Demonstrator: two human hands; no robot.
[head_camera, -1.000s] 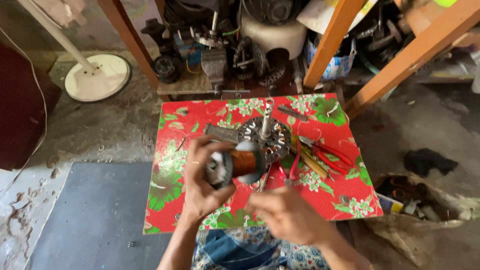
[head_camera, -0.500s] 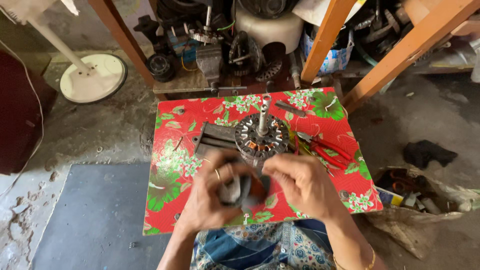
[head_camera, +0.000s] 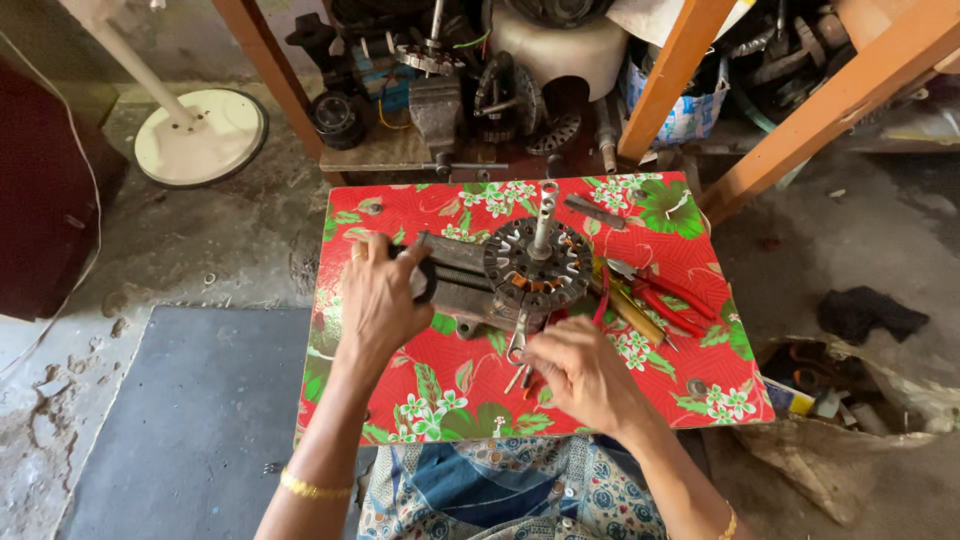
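Left hand (head_camera: 378, 300) was closed over a small dark part at the left end of the grey metal bracket (head_camera: 462, 283), grip pinching it against the table (head_camera: 400, 385). What the part was exactly, hard to tell. Right hand (head_camera: 578, 372) sat low, just right of and below the left grip, fingers pressed together on a thin metal tool (head_camera: 517, 352), tips poking out under the motor. The fan motor stator (head_camera: 538, 265) stood just past both grips, shaft upright, copper windings exposed, so it looked opened already; reassembly or rewinding looked not yet done.

Around: red-handled pliers (head_camera: 668, 300) and a yellow-handled tool (head_camera: 628, 310) lay right of the right grip, near but apart. A flat metal file (head_camera: 594, 211) lay beyond the stator. Behind the table, a bench vise (head_camera: 437, 112) and spare motor parts crowded the shelf. A white fan base (head_camera: 200, 135) stood well left on the floor. The bracket and stator crowded the space between the grips.
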